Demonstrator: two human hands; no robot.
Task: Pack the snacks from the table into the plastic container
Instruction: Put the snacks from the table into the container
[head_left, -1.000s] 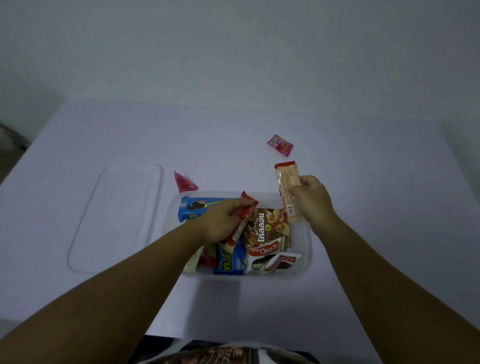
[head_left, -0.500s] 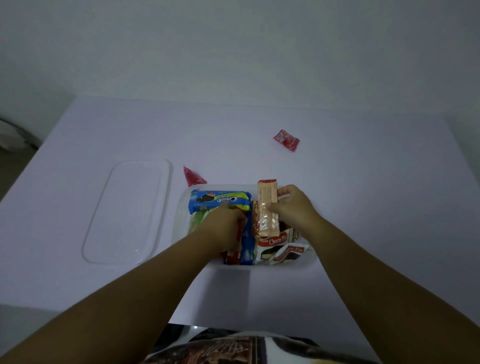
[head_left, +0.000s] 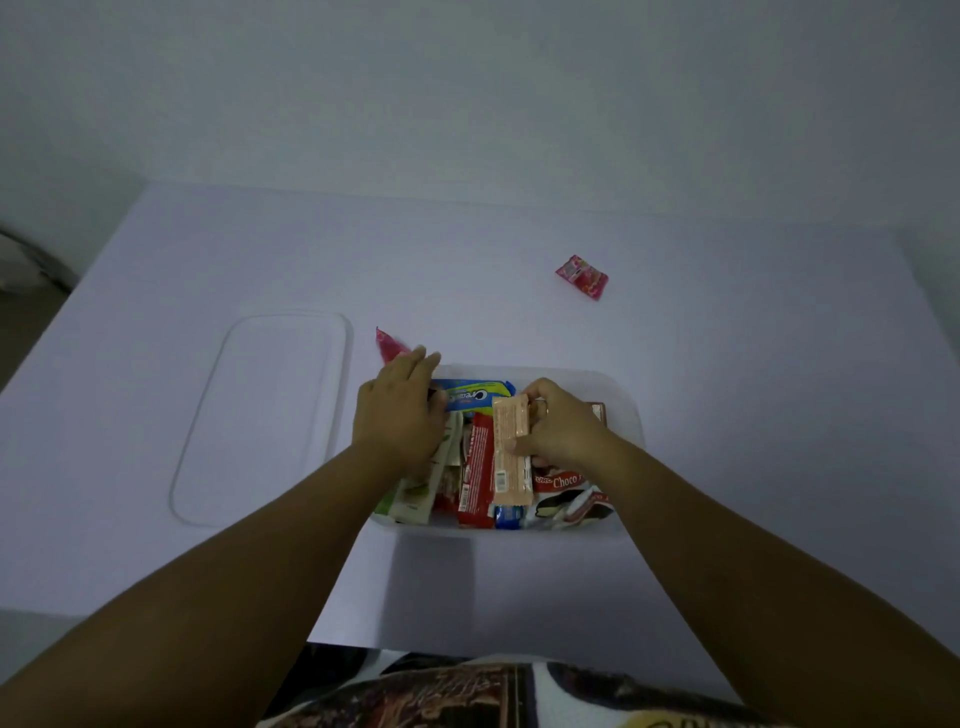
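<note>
Head view: right hand (head_left: 563, 428) pinches peach rectangular wafer packet (head_left: 511, 452), laying it into clear plastic container (head_left: 626, 400); left hand (head_left: 400, 410) flat, fingers straight, reaching toward pink triangular sachet (head_left: 387, 345), apparently next pick.

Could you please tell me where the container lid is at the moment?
In the head view the clear lid lies flat on the table, left of the container and just beyond the left hand.
</note>
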